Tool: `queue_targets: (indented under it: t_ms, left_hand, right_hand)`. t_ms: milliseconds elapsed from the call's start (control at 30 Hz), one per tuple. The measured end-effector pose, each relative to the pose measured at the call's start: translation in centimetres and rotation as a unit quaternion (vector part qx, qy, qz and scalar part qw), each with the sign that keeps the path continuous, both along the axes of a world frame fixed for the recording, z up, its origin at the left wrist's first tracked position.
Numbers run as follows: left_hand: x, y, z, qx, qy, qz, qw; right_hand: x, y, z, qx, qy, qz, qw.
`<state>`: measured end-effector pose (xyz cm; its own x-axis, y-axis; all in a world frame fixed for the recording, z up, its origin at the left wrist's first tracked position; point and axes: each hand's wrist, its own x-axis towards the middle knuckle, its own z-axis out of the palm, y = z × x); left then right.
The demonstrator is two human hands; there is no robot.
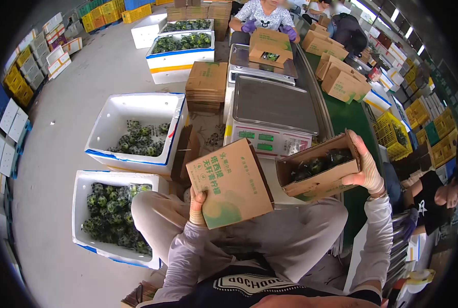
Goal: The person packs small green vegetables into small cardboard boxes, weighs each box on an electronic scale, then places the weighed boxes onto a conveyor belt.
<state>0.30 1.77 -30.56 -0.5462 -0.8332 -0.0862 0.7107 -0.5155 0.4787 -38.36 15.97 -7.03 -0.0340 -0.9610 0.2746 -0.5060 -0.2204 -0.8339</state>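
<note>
My left hand (197,207), in a pale glove or wrap with the thumb showing, grips the lower left side of a brown cardboard carton (230,179) with green print, tilted above my lap. My right hand (365,167) is clasped around the right end of a second carton (311,191). That one has an open side, where dark green wrapped fruits (316,165), apparently limes, show inside. The two cartons are close together, in front of a weighing scale (278,107) with green-lit displays.
White foam boxes of green fruit (111,218) stand at the left, one behind another. A stack of flat cartons (206,84) is beside the scale. Opposite, a person in purple gloves (248,25) handles a carton (270,49). More cartons (342,82) line the green conveyor belt (344,118).
</note>
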Motion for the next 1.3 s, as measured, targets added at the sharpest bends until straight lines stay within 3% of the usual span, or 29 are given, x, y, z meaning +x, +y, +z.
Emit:
queue_targets:
  t_ms: [67,133,200,233,300,333,400,433,467,533,567,667,700,767,833,933,1033,1133,1300]
  left_hand:
    - [-2.2,1.3,-0.6,0.074,0.031,-0.07,0.994]
    - [-4.7,2.4,-1.7,0.089,0.066,-0.11,0.988]
    - [-6.9,3.7,-4.0,0.099,0.075,-0.135,0.983]
    - [-8.1,4.7,-5.8,0.091,0.078,-0.128,0.984]
    - [-9.0,5.3,-6.4,0.08,0.1,-0.128,0.983]
    - [-9.1,5.9,-6.5,0.066,0.113,-0.126,0.983]
    - [-8.9,6.2,-6.4,0.087,0.116,-0.127,0.981]
    - [-8.7,6.1,-6.2,0.101,0.116,-0.129,0.98]
    - [-8.4,6.0,-6.0,0.103,0.119,-0.133,0.979]
    - [-7.9,6.0,-5.4,0.126,0.129,-0.142,0.973]
    - [-7.7,6.0,-5.2,0.129,0.133,-0.146,0.972]
    - [-7.6,6.4,-5.5,0.147,0.133,-0.186,0.962]
    - [-7.9,6.7,-5.9,0.161,0.138,-0.193,0.958]
    - [-8.4,7.1,-7.0,0.178,0.145,-0.207,0.951]
    - [-8.4,7.2,-7.2,0.205,0.164,-0.248,0.932]
    - [-8.5,7.4,-6.8,0.2,0.142,-0.233,0.941]
    - [-8.4,7.1,-7.5,0.242,0.172,-0.253,0.921]
    - [-8.3,7.2,-7.7,0.216,0.165,-0.251,0.929]
    - [-8.5,7.3,-8.1,0.241,0.167,-0.26,0.92]
  right_hand:
    - [1.8,-1.0,5.1,0.011,0.274,0.029,0.961]
    - [6.8,-3.1,9.2,0.146,0.452,0.017,0.88]
    - [9.6,-6.1,10.5,0.263,0.548,0.058,0.792]
    - [11.2,-7.3,10.8,0.276,0.553,0.053,0.784]
    - [13.2,-10.3,11.1,0.413,0.628,0.106,0.651]
    - [13.4,-11.4,11.1,0.42,0.629,0.109,0.645]
    - [13.6,-13.7,11.0,0.547,0.571,0.105,0.604]
    - [14.2,-15.1,11.0,0.597,0.566,0.113,0.558]
    - [13.4,-15.8,10.6,0.6,0.565,0.111,0.555]
    - [10.9,-16.6,9.4,0.616,0.445,0.18,0.625]
    - [10.3,-17.1,8.9,0.719,0.271,0.167,0.618]
    - [8.5,-18.0,6.8,0.779,0.197,0.129,0.582]
    - [8.9,-18.5,7.0,0.781,0.195,0.124,0.58]
    - [9.7,-19.5,7.1,0.84,0.18,0.09,0.504]
    - [9.9,-20.1,7.0,0.857,0.19,0.063,0.475]
    - [10.9,-21.4,7.3,0.875,0.217,0.038,0.432]
    - [11.8,-22.4,7.9,0.872,0.228,0.028,0.432]
    - [13.0,-23.2,8.9,0.868,0.251,0.053,0.425]
    - [12.5,-22.0,12.2,0.8,0.247,0.105,0.536]
